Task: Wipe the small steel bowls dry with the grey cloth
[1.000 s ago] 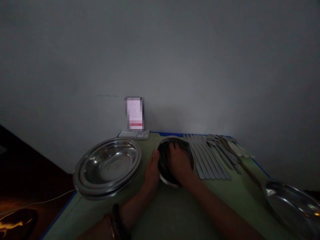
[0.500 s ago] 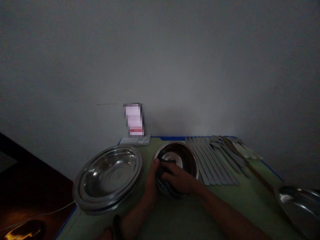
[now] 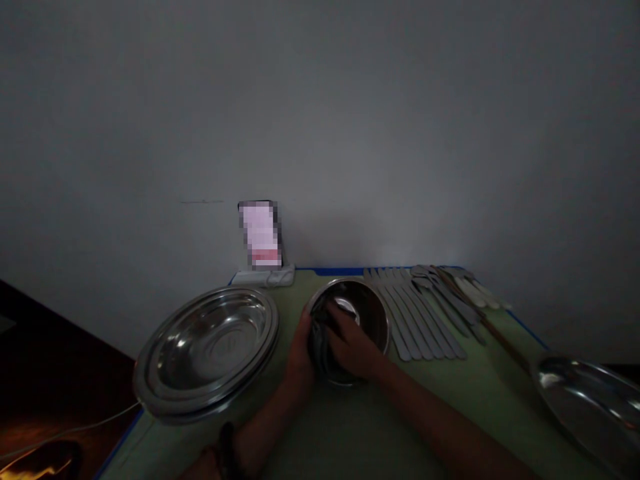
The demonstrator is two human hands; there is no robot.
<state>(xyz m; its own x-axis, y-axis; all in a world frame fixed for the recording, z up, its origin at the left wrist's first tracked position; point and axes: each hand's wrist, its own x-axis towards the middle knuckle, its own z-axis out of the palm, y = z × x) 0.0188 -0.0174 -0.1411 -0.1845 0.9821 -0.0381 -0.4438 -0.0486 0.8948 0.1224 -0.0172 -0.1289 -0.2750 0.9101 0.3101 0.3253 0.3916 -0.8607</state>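
Silvery metal forms the bowl [image 3: 376, 319], which the left hand [image 3: 301, 352] grips, probably to steady it against the right hand [image 3: 354, 343] clutching dark cloth [image 3: 323, 352] inside. Cutlery [image 3: 423, 321] lies right of the bowl.

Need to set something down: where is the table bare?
Table shows bare between left forearm and right forearm, and between the flatware row and large pan. Crowded: left, with stacked basins; middle, the bowl; far right, cutlery.

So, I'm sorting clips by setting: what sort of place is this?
Probably a room in a home: a table against a plain wall bears stacked metal dishes and cutlery.
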